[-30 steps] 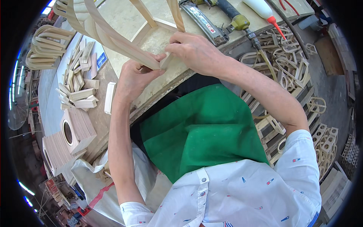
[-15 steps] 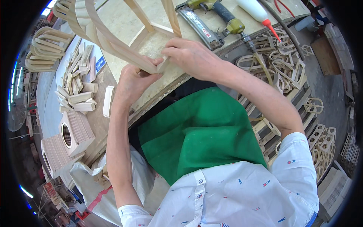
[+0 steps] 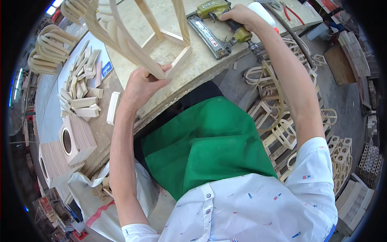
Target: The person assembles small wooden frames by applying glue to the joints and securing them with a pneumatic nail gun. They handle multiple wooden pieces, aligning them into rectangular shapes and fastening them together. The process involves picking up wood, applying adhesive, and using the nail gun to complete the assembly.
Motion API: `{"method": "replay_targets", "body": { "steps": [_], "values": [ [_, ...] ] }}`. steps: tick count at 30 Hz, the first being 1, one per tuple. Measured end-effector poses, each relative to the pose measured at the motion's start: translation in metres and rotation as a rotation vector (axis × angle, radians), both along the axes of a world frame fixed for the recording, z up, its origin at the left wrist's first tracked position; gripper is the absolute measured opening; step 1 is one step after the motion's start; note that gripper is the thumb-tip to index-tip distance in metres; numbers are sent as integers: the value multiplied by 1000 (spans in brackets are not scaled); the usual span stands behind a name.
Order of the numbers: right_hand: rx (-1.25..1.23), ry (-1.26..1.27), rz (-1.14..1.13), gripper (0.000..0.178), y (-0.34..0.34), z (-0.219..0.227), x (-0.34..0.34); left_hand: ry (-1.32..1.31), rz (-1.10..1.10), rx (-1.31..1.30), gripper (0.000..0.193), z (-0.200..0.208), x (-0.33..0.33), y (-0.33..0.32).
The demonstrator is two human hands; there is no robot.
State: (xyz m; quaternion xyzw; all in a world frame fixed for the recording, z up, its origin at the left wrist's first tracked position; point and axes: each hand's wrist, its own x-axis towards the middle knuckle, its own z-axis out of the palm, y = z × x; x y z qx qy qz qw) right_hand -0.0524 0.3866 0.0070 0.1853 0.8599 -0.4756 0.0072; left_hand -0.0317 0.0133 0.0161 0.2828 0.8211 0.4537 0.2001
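At the near corner of a pale wooden frame with bent arched bars [image 3: 135,54], my left hand [image 3: 141,86] pinches the joint between thumb and fingers. The frame stands on the bench, its straight base strips forming a rectangle. Further right, my right hand [image 3: 241,17] is wrapped around the dark handle of a green pneumatic nail gun [image 3: 209,38], which lies on the bench top. Most of that hand's fingers are hidden behind the handle. A white squeeze bottle [image 3: 264,16] lies just beyond the right wrist, partly covered by it.
Loose wood blocks [image 3: 84,107] are heaped left of the frame, near stacked boards with round holes [image 3: 80,139]. Red-handled pliers [image 3: 291,16] lie at the far right of the bench [image 3: 193,78]. Bent wooden loops [image 3: 258,76] crowd the right side, where an air hose [image 3: 281,101] hangs.
My right hand has left the frame's corner and moved up and right onto the nail gun's handle. The left hand keeps its hold on the frame.
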Motion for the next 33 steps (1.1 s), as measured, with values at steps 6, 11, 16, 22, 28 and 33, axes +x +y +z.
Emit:
{"method": "replay_targets", "body": {
  "steps": [6, 11, 16, 22, 28, 33],
  "values": [
    [-572, 230, -167, 31, -71, 21, 97, 24, -8, -33, 23, -1, 1, -2],
    [-1063, 270, -259, 23, -146, 20, 184, -41, 11, 6, 19, -6, 1, -8],
    [-1212, 336, -313, 21, -202, 1, 209, 8, -11, -24, 17, -5, -1, -6],
    [-1196, 307, -257, 29, -220, -4, 210, -10, -1, 44, 14, -6, 1, -5],
    [-1202, 311, -249, 29, -224, -7, 210, 1, -5, 1, 15, -5, 0, -6],
    [-1194, 304, -250, 28, -223, -6, 210, 25, 12, -15, 15, -4, 1, -5]
  ]
}}
